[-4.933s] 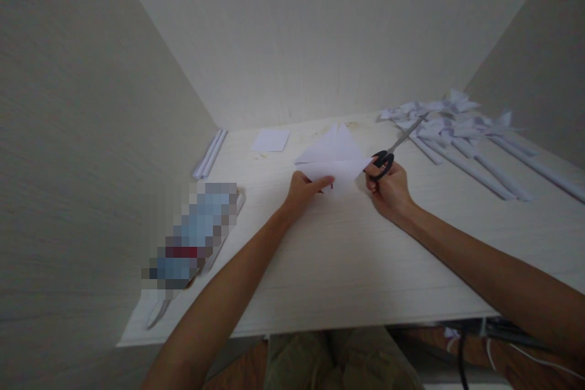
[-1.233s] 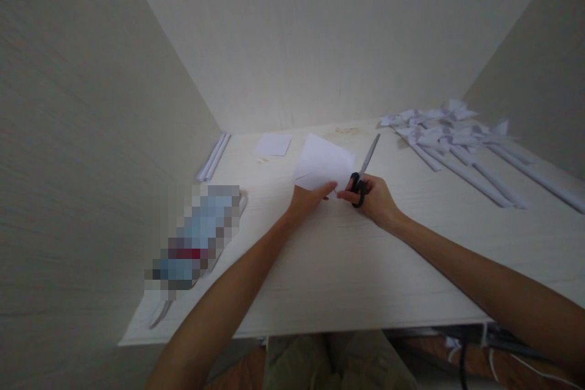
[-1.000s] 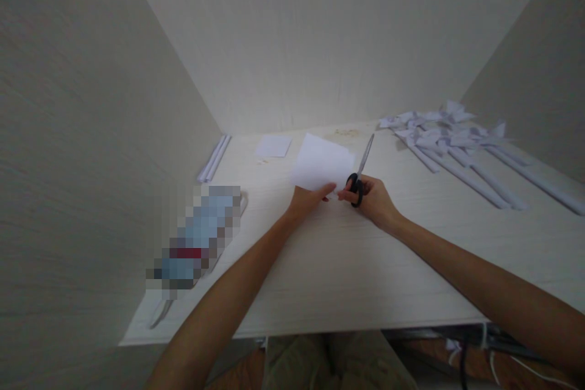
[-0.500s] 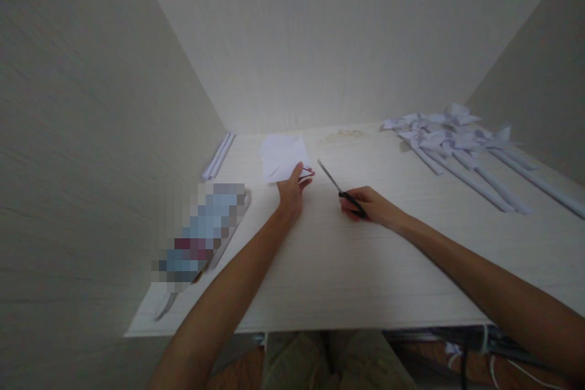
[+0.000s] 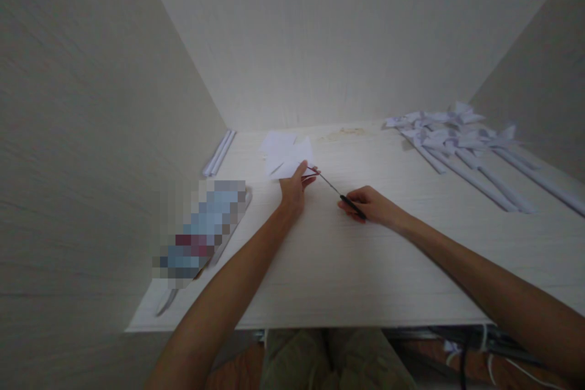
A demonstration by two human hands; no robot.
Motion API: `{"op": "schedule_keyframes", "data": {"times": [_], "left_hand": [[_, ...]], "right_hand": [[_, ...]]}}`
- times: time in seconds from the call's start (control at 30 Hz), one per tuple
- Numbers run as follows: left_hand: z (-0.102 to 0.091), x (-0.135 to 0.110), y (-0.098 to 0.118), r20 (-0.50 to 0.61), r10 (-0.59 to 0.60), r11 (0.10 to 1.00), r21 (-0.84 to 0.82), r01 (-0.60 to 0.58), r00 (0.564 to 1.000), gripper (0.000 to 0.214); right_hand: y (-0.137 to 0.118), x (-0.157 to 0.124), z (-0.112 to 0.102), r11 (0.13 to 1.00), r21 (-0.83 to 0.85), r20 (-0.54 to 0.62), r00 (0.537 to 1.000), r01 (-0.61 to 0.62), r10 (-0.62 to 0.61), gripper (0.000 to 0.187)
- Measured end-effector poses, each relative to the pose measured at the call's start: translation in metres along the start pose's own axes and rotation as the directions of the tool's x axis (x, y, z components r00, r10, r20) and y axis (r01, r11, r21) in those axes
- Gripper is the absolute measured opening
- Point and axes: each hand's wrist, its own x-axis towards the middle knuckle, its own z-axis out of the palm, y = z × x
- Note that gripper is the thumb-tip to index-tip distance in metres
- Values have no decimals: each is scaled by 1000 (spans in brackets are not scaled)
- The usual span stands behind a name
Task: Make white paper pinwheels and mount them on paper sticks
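My left hand (image 5: 295, 187) pinches the near corner of a white folded paper (image 5: 292, 160) and holds it just above the table (image 5: 347, 256). My right hand (image 5: 372, 205) grips black-handled scissors (image 5: 340, 193) whose blades point up-left, their tip reaching the paper's corner by my left fingers. Another white sheet (image 5: 274, 141) lies flat just behind the held paper.
Several white paper pinwheels on rolled paper sticks (image 5: 461, 146) lie at the back right. Two rolled paper sticks (image 5: 219, 152) rest along the left wall. A blurred-out object (image 5: 201, 231) sits at the near left. Walls enclose the table on three sides.
My left hand carried the paper left, toward the flat sheet. My right hand turned the scissors from pointing up-right to pointing up-left, and their tip now meets the paper.
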Motion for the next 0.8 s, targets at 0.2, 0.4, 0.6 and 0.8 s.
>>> {"op": "schedule_keyframes", "data": {"times": [0.2, 0.4, 0.6, 0.8], "left_hand": [[1, 0, 0, 4, -9, 1000, -13, 9, 1000, 19], [1, 0, -1, 25, -4, 999, -42, 5, 1000, 15], [1, -2, 2, 41, -8, 997, -76, 11, 999, 8], [1, -2, 1, 40, 2, 997, -72, 1, 999, 9]], "right_hand": [[1, 0, 1, 1000, 2, 5, 1000, -9, 9, 39], [2, 1, 1, 1000, -15, 5, 1000, -10, 10, 40], [1, 1, 0, 1000, -28, 10, 1000, 0, 0, 40], [0, 1, 0, 1000, -19, 7, 1000, 0, 1, 40]]}}
